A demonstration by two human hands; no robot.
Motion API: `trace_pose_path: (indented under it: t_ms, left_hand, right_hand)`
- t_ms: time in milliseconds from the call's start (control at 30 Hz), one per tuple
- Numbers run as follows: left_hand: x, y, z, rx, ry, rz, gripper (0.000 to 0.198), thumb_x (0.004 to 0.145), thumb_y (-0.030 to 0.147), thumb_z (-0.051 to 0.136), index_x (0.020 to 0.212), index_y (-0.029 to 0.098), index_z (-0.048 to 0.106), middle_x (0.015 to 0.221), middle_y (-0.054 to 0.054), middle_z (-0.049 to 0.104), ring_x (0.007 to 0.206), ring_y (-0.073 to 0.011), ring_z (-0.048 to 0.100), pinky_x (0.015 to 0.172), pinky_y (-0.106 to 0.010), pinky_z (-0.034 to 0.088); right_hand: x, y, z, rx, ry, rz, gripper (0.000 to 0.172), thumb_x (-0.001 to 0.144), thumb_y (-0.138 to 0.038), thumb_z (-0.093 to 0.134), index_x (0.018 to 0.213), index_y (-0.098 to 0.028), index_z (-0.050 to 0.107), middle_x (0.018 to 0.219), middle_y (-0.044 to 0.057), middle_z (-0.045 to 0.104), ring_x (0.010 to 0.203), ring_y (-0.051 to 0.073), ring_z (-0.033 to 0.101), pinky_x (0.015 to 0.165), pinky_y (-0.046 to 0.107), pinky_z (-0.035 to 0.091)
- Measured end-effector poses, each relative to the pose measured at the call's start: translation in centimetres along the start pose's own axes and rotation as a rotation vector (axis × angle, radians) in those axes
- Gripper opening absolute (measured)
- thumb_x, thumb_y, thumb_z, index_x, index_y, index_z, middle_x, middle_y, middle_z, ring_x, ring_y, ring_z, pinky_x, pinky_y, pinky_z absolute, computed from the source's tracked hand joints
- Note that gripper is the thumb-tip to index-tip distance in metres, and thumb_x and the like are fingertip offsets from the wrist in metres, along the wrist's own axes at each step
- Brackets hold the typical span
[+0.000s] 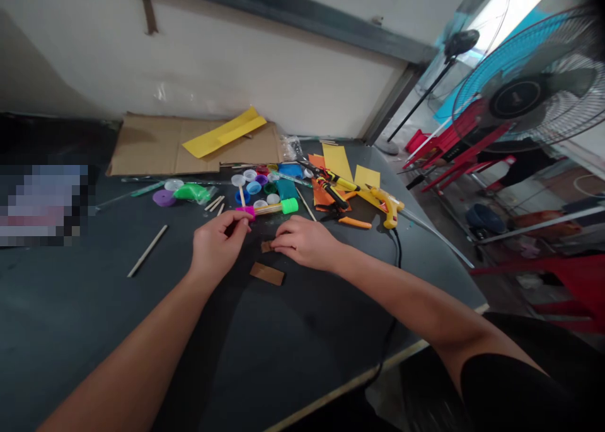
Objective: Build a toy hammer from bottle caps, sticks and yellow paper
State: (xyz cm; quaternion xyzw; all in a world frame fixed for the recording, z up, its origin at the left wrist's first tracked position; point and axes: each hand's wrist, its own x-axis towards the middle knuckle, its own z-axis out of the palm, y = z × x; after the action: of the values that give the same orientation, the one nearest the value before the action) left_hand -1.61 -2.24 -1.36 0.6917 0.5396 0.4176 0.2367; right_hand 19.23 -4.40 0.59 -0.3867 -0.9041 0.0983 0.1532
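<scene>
My left hand (218, 242) rests on the dark table (94, 318) with its fingers curled together; a thin stick seems pinched at the fingertips, just below a pink bottle cap (246, 211). My right hand (305, 240) lies beside it, fingers pressed down on a small brown cardboard piece (266, 247). A second, larger brown cardboard strip (267, 273) lies flat just in front of both hands. A stick with a green cap (289, 206) lies just beyond my hands.
Several coloured bottle caps (258, 186), a yellow glue gun (387, 206) with its black cord, orange-handled pliers (352, 221), yellow and orange paper sheets (338, 161) and flat cardboard (155, 145) crowd the far side. A loose wooden stick (147, 250) lies left. A standing fan (534, 85) is right.
</scene>
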Motion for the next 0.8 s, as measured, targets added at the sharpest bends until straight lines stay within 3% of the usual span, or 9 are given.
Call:
trace_pose_path:
  t_ms: [133, 267, 467, 700, 800]
  left_hand:
    - [0.0, 0.2, -0.1, -0.067, 0.023, -0.054, 0.024, 0.086, 0.03, 0.053, 0.105, 0.023, 0.065, 0.079, 0.001, 0.069, 0.068, -0.0122, 0.063, 0.068, -0.023, 0.049]
    - [0.0, 0.1, 0.0, -0.082, 0.063, -0.095, 0.025, 0.081, 0.034, 0.061, 0.102, 0.021, 0.063, 0.08, 0.001, 0.068, 0.06, -0.0104, 0.059, 0.058, -0.021, 0.046]
    - [-0.2, 0.1, -0.2, -0.071, 0.03, -0.161, 0.017, 0.082, 0.037, 0.059, 0.078, 0.02, 0.06, 0.06, 0.005, 0.061, 0.045, -0.0083, 0.053, 0.048, -0.02, 0.04]
    - [-0.9, 0.7, -0.7, 0.124, 0.045, -0.056, 0.038, 0.09, 0.038, 0.045, 0.058, 0.019, 0.053, 0.047, 0.004, 0.049, 0.047, -0.0097, 0.05, 0.051, -0.022, 0.036]
    - [-0.5, 0.4, -1.0, 0.206, 0.135, -0.008, 0.033, 0.09, 0.038, 0.047, 0.066, 0.019, 0.058, 0.06, 0.001, 0.058, 0.057, -0.0121, 0.055, 0.058, -0.024, 0.039]
  right_hand:
    - [-0.3, -0.6, -1.3, 0.088, 0.189, 0.081, 0.02, 0.092, -0.027, 0.052, 0.099, -0.018, 0.069, 0.093, 0.007, 0.065, 0.091, 0.017, 0.056, 0.082, 0.03, 0.044]
    - [-0.8, -0.9, -2.2, 0.312, 0.337, 0.31, 0.018, 0.089, -0.029, 0.056, 0.078, -0.016, 0.063, 0.073, 0.001, 0.061, 0.068, 0.012, 0.054, 0.065, 0.025, 0.043]
    - [-2.0, 1.0, -1.8, 0.637, 0.39, 0.51, 0.012, 0.081, -0.029, 0.063, 0.081, -0.018, 0.06, 0.071, -0.001, 0.06, 0.063, 0.011, 0.054, 0.059, 0.022, 0.042]
    - [-3.1, 2.1, -1.9, 0.483, 0.328, 0.494, 0.013, 0.086, -0.032, 0.057, 0.088, -0.019, 0.061, 0.073, 0.001, 0.063, 0.065, 0.013, 0.058, 0.061, 0.024, 0.044]
    - [-3.2, 2.0, -1.8, 0.421, 0.287, 0.487, 0.012, 0.087, -0.03, 0.055, 0.089, -0.02, 0.061, 0.077, 0.001, 0.064, 0.069, 0.014, 0.06, 0.064, 0.025, 0.045]
